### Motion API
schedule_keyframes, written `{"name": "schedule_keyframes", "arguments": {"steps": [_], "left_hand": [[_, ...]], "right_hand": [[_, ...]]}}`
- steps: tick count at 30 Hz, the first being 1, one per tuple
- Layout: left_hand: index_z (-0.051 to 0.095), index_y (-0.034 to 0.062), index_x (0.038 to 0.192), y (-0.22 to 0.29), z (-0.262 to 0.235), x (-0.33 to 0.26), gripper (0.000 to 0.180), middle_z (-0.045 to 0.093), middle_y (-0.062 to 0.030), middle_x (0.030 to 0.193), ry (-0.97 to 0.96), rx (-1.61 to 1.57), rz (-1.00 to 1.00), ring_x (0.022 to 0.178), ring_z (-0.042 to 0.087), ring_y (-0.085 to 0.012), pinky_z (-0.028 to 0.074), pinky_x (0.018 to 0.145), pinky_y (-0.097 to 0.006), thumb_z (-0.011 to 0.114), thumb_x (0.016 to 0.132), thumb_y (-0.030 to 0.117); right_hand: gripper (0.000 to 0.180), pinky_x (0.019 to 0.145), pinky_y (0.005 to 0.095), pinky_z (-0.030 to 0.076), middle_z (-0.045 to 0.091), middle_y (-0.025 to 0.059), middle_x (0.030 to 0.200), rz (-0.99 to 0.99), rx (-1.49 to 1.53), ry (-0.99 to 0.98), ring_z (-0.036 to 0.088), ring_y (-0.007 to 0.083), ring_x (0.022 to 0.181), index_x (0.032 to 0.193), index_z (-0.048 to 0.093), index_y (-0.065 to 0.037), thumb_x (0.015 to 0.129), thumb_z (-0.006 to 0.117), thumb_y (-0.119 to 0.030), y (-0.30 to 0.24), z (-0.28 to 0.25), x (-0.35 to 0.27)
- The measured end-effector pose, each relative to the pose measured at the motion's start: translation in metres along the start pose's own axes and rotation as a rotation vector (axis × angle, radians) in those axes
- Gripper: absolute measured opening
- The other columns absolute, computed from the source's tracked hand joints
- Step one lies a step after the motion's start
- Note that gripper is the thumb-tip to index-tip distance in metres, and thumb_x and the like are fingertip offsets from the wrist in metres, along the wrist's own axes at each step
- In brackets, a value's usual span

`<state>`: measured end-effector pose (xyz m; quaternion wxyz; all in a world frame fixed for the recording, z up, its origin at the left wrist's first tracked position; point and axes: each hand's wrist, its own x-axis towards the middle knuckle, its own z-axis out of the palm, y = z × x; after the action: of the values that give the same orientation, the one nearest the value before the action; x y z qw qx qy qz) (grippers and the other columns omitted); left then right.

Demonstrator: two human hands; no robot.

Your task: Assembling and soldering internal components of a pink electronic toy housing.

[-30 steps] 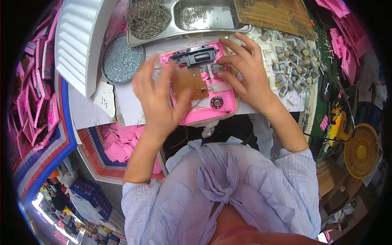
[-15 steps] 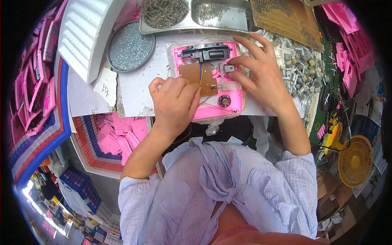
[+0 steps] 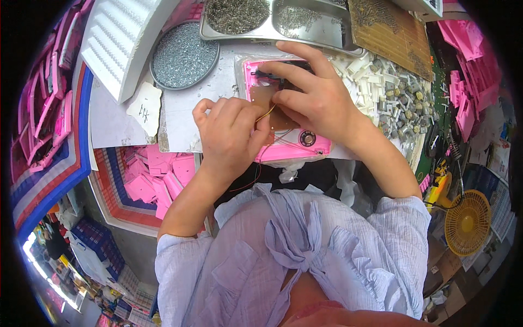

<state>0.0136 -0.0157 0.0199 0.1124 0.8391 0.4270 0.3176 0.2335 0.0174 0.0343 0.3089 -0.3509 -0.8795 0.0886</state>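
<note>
A pink plastic housing point(image 3: 321, 148) lies on the worktable, largely covered by my hands. Inside it are a brown circuit board point(image 3: 261, 95), a round black speaker-like part point(image 3: 307, 138) and thin wires. My left hand point(image 3: 231, 133) is closed at the board's left edge, its thumb and forefinger pinching a yellow wire point(image 3: 266, 114). That wire runs to the tips of the thumb and forefinger of my right hand point(image 3: 321, 101), which meet over the board. The other right fingers reach over the black part at the housing's far end, mostly hidden beneath them.
A round dish of small screws point(image 3: 185, 57) and a metal tray point(image 3: 245, 36) of small metal parts stand at the back. White and grey parts point(image 3: 392, 98) are piled at right. A bin point(image 3: 128, 210) of pink pieces sits lower left. A yellow fan point(image 3: 467, 222) is at far right.
My right hand has moved left, from a small metal-cased part at the housing's right side to the yellow wire over the board. My left hand stays closed near the board's edge.
</note>
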Motion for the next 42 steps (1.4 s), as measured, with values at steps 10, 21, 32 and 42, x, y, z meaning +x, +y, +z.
{"name": "schedule_keyframes", "arguments": {"steps": [10, 21, 32, 42], "left_hand": [[0.066, 0.0087, 0.114, 0.007, -0.033, -0.006, 0.043, 0.065, -0.0102, 0.101, 0.106, -0.109, -0.018, 0.087, 0.063, -0.0263, 0.041, 0.083, -0.040, 0.081, 0.074, 0.010], [0.068, 0.0008, 0.112, 0.021, 0.020, 0.057, 0.025, 0.072, -0.0161, 0.106, -0.222, -0.550, -0.007, 0.091, 0.071, -0.0339, 0.057, 0.078, -0.040, 0.068, 0.088, 0.001], [0.072, 0.0007, 0.097, 0.024, 0.013, 0.076, 0.011, 0.071, -0.0151, 0.087, -0.456, -0.529, -0.180, 0.077, 0.070, -0.0331, 0.055, 0.071, -0.040, 0.070, 0.089, 0.008], [0.071, 0.0016, 0.100, 0.024, 0.018, 0.068, 0.012, 0.072, -0.0128, 0.089, -0.298, -0.412, -0.022, 0.077, 0.071, -0.0301, 0.057, 0.069, -0.038, 0.069, 0.089, 0.006]], "right_hand": [[0.031, 0.103, 0.0476, 0.049, 0.069, 0.0083, 0.126, 0.049, 0.037, 0.068, 0.054, 0.0390, 0.128, 0.091, 0.070, -0.009, 0.063, 0.082, -0.005, 0.006, -0.004, -0.014], [0.023, 0.103, 0.0452, 0.046, 0.071, 0.0053, 0.124, 0.229, 0.157, 0.248, 0.054, 0.0350, 0.124, 0.088, 0.074, -0.013, 0.067, 0.082, -0.008, 0.008, -0.026, -0.047], [0.024, 0.102, 0.0456, 0.046, 0.070, 0.0089, 0.124, 0.319, 0.069, 0.249, 0.056, 0.0353, 0.123, 0.095, 0.075, -0.010, 0.072, 0.079, -0.004, 0.005, -0.056, -0.071], [0.023, 0.076, 0.0346, 0.054, 0.065, 0.0115, 0.104, 1.225, 0.560, 1.441, 0.061, 0.0193, 0.087, 0.116, 0.060, -0.001, 0.099, 0.067, -0.014, -0.029, -0.192, -0.289]]}}
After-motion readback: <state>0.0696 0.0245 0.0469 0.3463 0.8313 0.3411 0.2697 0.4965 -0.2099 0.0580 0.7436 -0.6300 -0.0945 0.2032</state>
